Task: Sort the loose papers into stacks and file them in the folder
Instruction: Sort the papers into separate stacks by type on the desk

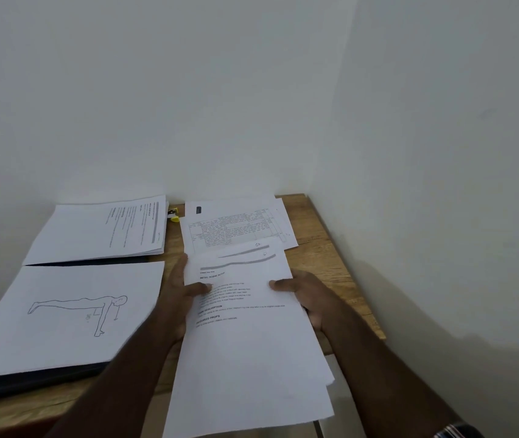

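RISK | both hands — left hand (179,290), right hand (307,295) — fingers pinching held sheaf (245,330) | sheets fanning, overhanging surface (324,248) near edge — slipping off

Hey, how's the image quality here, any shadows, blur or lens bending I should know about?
Head view: dim, flat light; a soft shadow on the right wall; wide-angle bending bows the table edges; small print on the held papers is too blurred to read, headings barely legible; no glare.

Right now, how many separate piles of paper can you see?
4: text stack far left, push-up drawing near left on the folder, table sheets at back, bundle in both hands. More may be hidden underneath.
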